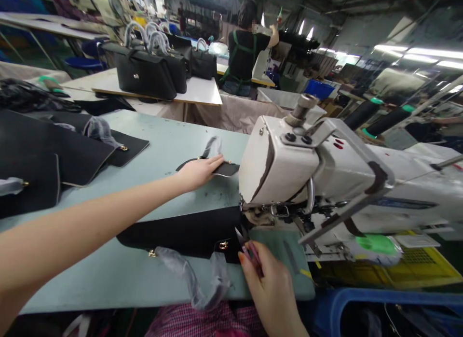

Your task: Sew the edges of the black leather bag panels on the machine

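My left hand (199, 173) lies flat, fingers stretched out, on a small black piece (227, 170) that has a plastic-wrapped handle (212, 146). My right hand (269, 281) holds small scissors (249, 250) with pinkish handles, their blades pointing up and left beside the machine's needle area. Under the sewing machine head (278, 158) reaches the right end of a long black panel (181, 233). Gold fittings (223, 245) and a plastic-wrapped handle (195, 279) are attached along its near edge.
Black panels (47, 144) are piled on the left of the pale green table (155, 134). Finished black bags (144, 74) stand on a white table behind, with a person (244, 52) beyond. A blue bin (336, 308) and a yellow crate (430, 267) are at the lower right.
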Motion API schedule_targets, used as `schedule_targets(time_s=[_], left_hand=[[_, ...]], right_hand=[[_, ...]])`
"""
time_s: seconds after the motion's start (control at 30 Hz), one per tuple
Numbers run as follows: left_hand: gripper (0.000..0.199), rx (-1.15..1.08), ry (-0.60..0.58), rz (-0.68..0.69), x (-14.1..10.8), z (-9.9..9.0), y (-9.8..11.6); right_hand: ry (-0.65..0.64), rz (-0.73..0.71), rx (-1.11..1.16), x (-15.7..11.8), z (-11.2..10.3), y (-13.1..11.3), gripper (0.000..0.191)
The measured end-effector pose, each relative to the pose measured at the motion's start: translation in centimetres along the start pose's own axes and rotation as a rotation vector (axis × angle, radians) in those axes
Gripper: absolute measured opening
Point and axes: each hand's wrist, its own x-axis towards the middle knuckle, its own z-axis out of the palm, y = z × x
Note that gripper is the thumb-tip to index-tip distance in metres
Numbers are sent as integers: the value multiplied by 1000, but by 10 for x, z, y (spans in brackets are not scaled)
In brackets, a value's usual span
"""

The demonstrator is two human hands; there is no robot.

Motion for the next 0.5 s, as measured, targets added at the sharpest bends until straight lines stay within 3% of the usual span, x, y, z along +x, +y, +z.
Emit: schedule_targets(time_s=[0.13,0.3,0.4,0.5], left_hand=[[58,253,-130,92,-13,-30,-8],[56,503,-156,109,-32,-37,-9],[50,508,-68,63,-26,-37,-7],[46,428,7,-7,0,-35,1]], right_hand=[[-54,43,-246,36,7,-33,14],[-90,48,-385,73,20,-51,16],[-127,28,-388,73,19,-51,18],[-125,-21,-235,43,15,-32,20]])
